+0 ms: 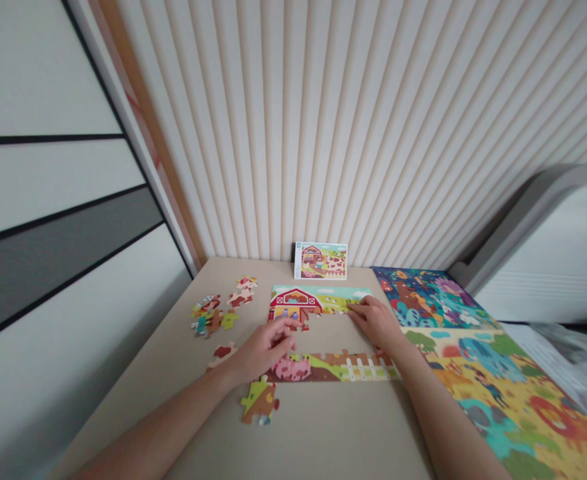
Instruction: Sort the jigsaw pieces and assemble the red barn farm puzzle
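Observation:
A half-built farm puzzle lies on the beige table (333, 433). Its top strip (318, 300) shows a red barn and sky. Its bottom strip (338, 367) shows a pink pig and a white fence. My left hand (263, 350) rests between the strips, fingers curled together near the barn's lower edge; whether it pinches a piece is hidden. My right hand (376, 320) presses flat with its fingertips on the right end of the top strip. A loose piece (260, 402) lies by my left forearm.
Loose pieces lie in a cluster (213, 315) at the left, with others (243, 290) behind and one (223, 351) nearer. A reference card (320, 260) leans against the ribbed wall. A large colourful finished puzzle (478, 360) covers the table's right side.

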A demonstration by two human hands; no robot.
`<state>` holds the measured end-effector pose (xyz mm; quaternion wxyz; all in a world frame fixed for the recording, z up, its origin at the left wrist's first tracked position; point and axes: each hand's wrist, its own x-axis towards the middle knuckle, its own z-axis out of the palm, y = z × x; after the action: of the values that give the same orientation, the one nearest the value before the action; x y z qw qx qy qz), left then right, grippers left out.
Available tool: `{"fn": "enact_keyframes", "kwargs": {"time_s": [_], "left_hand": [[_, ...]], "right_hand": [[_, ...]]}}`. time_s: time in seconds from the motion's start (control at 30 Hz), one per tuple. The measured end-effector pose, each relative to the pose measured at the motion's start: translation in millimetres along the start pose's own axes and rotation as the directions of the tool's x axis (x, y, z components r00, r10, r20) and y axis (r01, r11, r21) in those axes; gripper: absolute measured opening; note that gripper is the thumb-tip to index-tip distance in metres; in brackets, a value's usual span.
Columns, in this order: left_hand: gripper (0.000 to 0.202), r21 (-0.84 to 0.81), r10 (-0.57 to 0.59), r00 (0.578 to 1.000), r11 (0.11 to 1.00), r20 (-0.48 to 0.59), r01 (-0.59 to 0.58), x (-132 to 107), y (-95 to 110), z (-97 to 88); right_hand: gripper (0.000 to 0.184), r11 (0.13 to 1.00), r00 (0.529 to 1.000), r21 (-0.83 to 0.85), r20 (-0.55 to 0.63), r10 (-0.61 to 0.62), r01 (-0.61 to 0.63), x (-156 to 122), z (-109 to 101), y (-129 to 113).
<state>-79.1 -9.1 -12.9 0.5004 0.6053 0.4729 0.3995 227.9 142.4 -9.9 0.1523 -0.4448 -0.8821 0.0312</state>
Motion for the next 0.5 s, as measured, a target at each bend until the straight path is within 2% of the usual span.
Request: {"fn": "enact_keyframes", "kwargs": {"time_s": [0.13,0.23,0.3,0.37,0.43,0.5], "left_hand": [[0.04,0.057,0.028,1.0,0.998,-0.012,-0.027,-1,3,0.0],[0.034,0.31,0.142,0.987,0.944,-0.07,-0.114,-1,9,-9.5],[0.029,0.582,0.275,0.957,0.795,-0.092,-0.173,1,11,-23.4],[0.028,0.783,0.359,0.929,0.601,-0.085,-0.161,3,10,-42.6],[0.031,0.877,0.376,0.913,0.478,-0.155,-0.048,3,7,-64.9],[0.03,0.92,0.369,0.894,0.378,-0.253,0.104,2,3,-87.4]], "right_hand": [[0.029,1.0,1.0,0.008,0.011,-0.019,0.019,0,1,-2],[0.03,0.999,1.0,0.025,-0.009,-0.03,0.03,0,-2,-1],[0.035,0.999,0.996,0.038,-0.084,0.016,-0.013,0,-5,2],[0.039,0.994,0.974,0.061,-0.201,0.104,-0.094,1,-8,8],[0.04,0.983,0.943,0.095,-0.278,0.181,-0.16,2,-9,14],[0.04,0.977,0.937,0.114,-0.28,0.207,-0.182,2,-9,18]]}}
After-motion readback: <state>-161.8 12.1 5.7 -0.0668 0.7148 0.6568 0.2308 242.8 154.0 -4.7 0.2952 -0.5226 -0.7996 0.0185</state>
